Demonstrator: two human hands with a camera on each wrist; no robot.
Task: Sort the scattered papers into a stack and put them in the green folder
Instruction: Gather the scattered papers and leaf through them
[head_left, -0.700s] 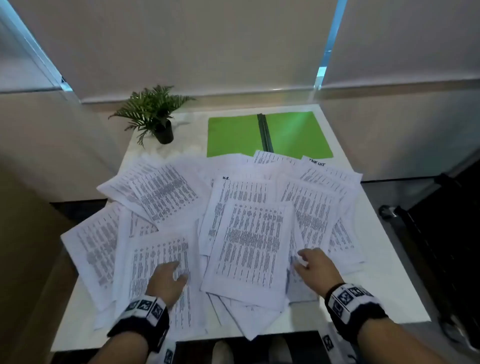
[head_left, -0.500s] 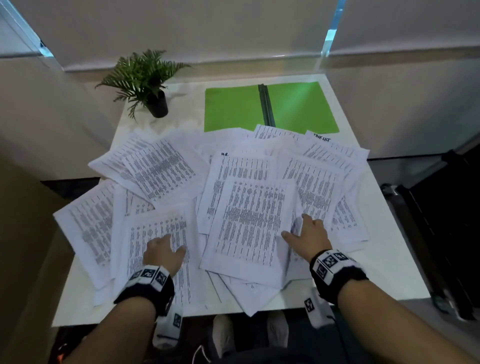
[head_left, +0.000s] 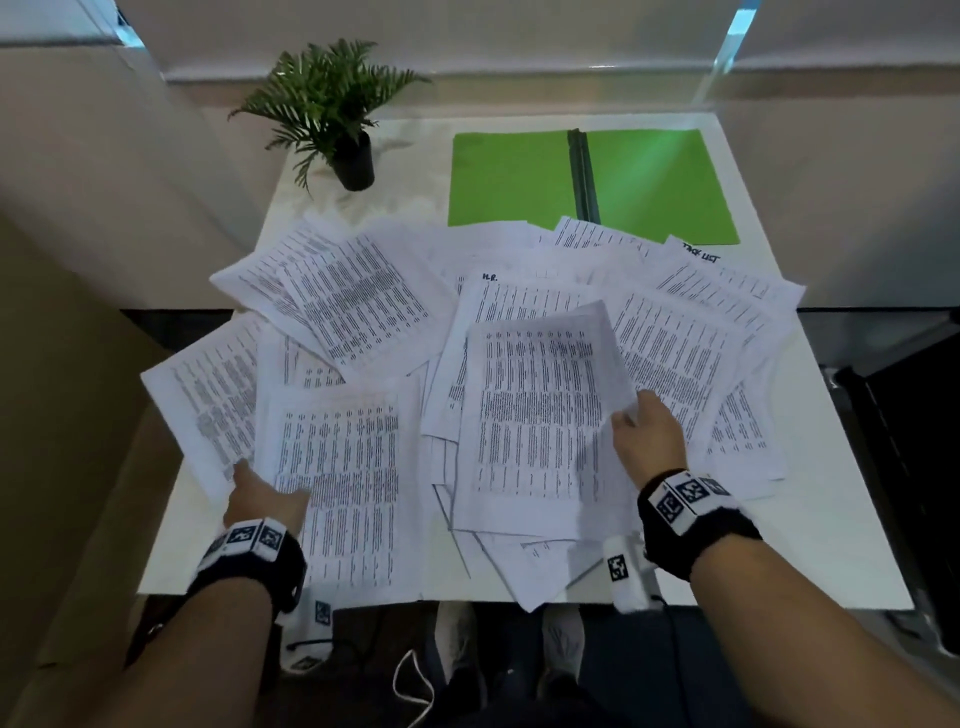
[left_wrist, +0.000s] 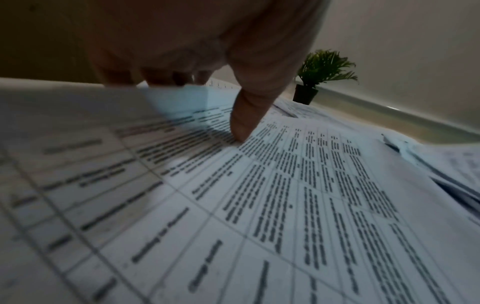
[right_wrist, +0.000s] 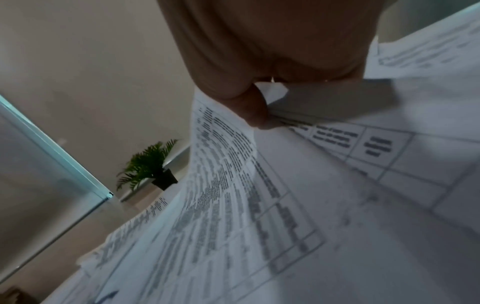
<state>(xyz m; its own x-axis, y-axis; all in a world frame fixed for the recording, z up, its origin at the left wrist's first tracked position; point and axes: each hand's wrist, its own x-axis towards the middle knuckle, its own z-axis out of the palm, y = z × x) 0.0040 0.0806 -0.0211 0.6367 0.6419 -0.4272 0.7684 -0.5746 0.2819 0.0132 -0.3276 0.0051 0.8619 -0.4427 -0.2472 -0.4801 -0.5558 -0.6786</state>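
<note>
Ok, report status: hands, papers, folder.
Left hand pinches one sheet; right hand lifts another. Papers unstacked. Folder open, near edge overlapped.

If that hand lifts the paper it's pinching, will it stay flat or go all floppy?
Probably floppy: the sheet the right hand pinches by one edge already curves upward in the right wrist view. It looks thin, so likely light. Lying loosely on other papers, it may slide easily.
</note>
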